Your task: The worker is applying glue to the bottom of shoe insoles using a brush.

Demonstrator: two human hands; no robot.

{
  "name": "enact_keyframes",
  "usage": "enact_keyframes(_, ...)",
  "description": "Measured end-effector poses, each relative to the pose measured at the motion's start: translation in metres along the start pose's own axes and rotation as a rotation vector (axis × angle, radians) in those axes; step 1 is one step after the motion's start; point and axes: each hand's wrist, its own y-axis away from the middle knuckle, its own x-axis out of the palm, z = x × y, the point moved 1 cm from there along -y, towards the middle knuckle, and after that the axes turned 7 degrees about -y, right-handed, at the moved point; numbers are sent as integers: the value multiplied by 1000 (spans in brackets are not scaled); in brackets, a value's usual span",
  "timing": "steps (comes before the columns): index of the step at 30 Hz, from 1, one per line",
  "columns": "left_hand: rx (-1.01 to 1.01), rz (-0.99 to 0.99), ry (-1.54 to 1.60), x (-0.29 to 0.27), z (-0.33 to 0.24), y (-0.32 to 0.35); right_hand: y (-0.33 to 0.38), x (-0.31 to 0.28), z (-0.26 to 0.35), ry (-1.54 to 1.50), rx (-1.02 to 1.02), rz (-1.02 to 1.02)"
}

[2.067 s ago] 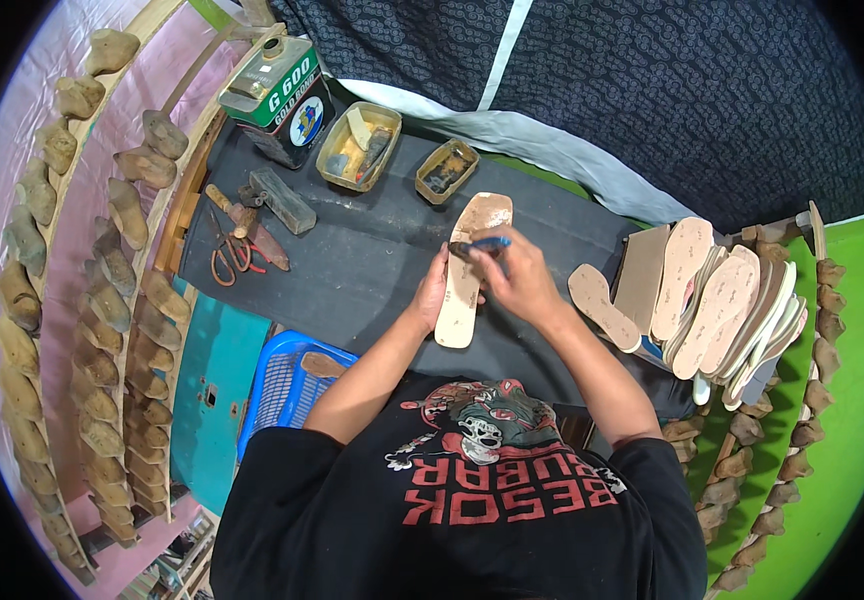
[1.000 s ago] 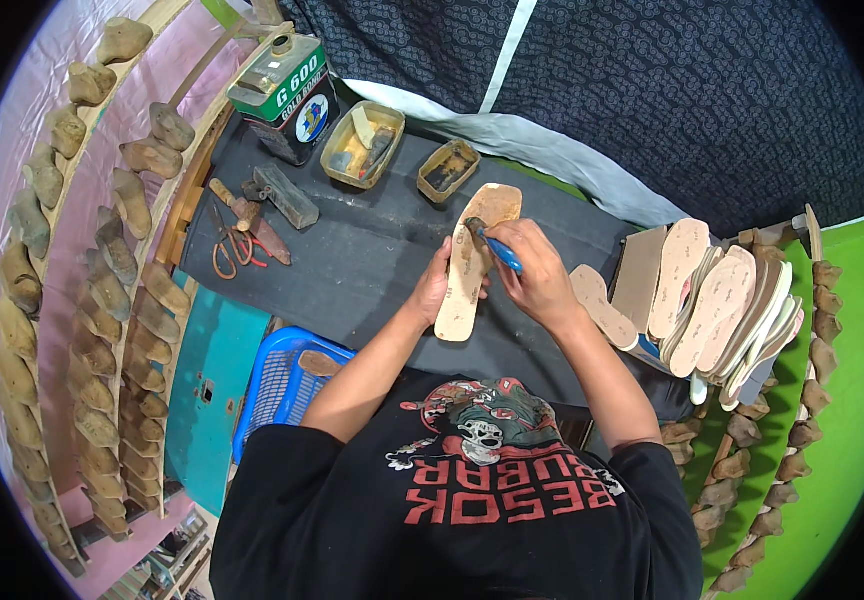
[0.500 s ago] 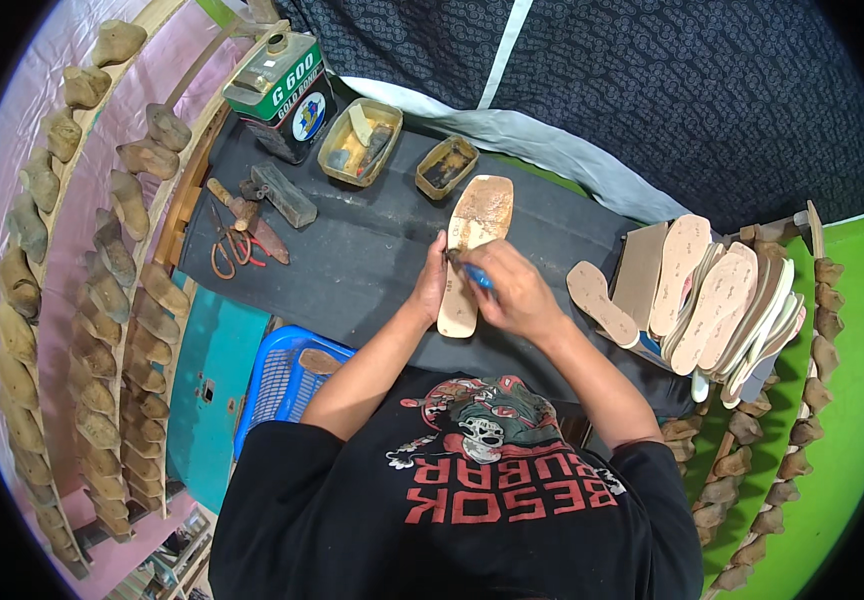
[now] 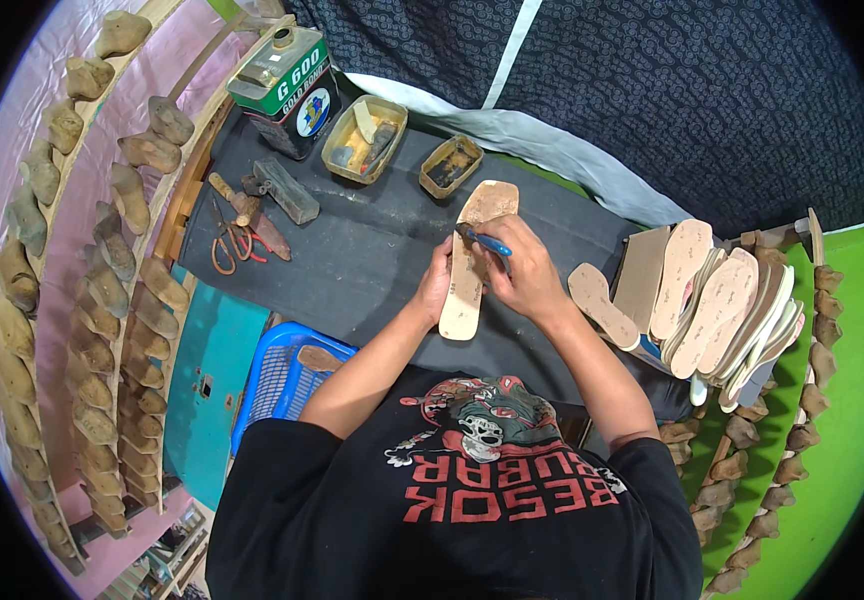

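A pale tan shoe insole lies lengthwise in front of me, its far end stained brown. My left hand grips the insole by its left edge, with part of the fingers out of sight beneath it. In my right hand is a brush with a blue handle. The dark tip of the brush rests on the insole at about its middle, by the edge of the brown patch. Beyond the insole stands a small yellowish tub with dark brown residue inside.
The dark work table also holds a metal can, a larger tub with tools, a grey block, a hammer and scissors. Stacked insoles stand right. A blue basket sits left. Wooden shoe lasts line racks.
My right hand has moved the brush slightly away from me along the insole, and its handle now lies flatter. The left hand keeps its hold on the insole.
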Motion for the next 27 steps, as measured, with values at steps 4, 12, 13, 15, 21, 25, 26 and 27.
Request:
enact_keyframes(4,44,-23,41,18,-12,7,12,5,7,-69,-42,51)
enact_keyframes(12,16,-41,32,12,-9,7,0,1,-4,-23,-45,-6)
enact_keyframes(13,9,-3,-11,10,-7,8,-4,-1,-7,-13,-49,-40)
enact_keyframes(15,-4,73,-97,10,-4,10,-8,-4,-9,-12,-34,-73)
enact_keyframes(21,-9,9,-68,11,0,10,-1,4,-6,-42,61,-163)
enact_keyframes(25,18,-95,22,15,-1,7,6,15,1,-73,67,-195)
enact_keyframes(26,31,-25,6,9,1,6,7,14,1,-76,90,-142)
enact_keyframes(27,31,-23,6,12,0,6,7,13,0,-75,90,-142)
